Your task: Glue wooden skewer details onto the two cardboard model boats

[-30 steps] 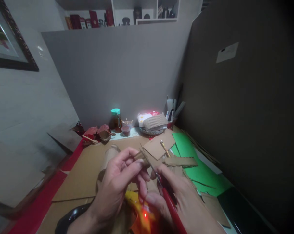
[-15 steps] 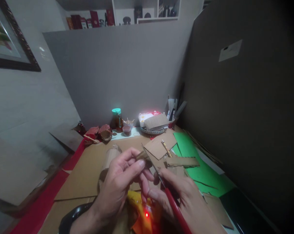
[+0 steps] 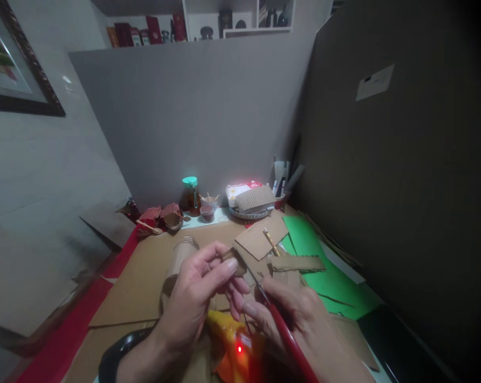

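My left hand (image 3: 196, 298) pinches a small brown cardboard piece (image 3: 233, 257) between thumb and fingertips, held above the table. My right hand (image 3: 300, 324) grips red-handled scissors (image 3: 282, 327), whose thin blades point up toward that cardboard piece. Below both hands lies a yellow-orange glue gun (image 3: 230, 348) with a red light glowing on it. A dark band sits on my left wrist.
Large brown cardboard sheets (image 3: 140, 282) cover the table. Green paper (image 3: 323, 276) lies at the right with cardboard scraps and a pencil (image 3: 271, 242). At the back stand a teal-capped bottle (image 3: 191, 194), a corrugated roll (image 3: 255, 199) and a pen cup (image 3: 280, 186). Grey partition walls enclose the table.
The cardboard piece in my left fingers looks shorter than a second ago. Both hands stay close together, shifted only slightly.
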{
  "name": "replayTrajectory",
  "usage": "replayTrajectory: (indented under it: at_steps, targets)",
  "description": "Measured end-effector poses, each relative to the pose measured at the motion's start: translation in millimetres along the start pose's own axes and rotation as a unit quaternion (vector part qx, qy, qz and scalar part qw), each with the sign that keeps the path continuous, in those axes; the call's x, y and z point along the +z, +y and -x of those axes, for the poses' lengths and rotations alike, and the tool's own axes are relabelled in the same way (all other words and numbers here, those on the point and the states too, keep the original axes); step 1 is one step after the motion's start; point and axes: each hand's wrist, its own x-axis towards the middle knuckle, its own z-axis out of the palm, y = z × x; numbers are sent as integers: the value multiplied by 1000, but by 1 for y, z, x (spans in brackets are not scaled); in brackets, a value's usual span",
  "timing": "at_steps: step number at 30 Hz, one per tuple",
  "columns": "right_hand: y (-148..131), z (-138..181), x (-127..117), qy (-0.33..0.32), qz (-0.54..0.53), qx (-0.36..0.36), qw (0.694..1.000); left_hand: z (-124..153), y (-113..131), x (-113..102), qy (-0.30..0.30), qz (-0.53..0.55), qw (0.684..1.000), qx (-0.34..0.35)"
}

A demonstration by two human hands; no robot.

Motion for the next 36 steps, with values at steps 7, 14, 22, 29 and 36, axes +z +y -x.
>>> replayTrajectory:
  at_steps: [7,14,22,29,36]
  targets:
    - [-1,1,-4,-33,-11,2,999,-1,-1,-3,29,-68,997,12]
    - [-4,-5,-12,-59,-55,-9,997,-2,10,-8,-35,-154,987,-26]
    - [-5,-3,-16,-48,-48,-23,997,-1,20,-13,-47,-147,986,-57]
    - [-10,1,-17,-34,-23,-20,999,2,27,-12,-19,-165,986,-31]
    - [-7,4,-11,-36,-21,-34,999,1,39,-22,1,-192,981,-3]
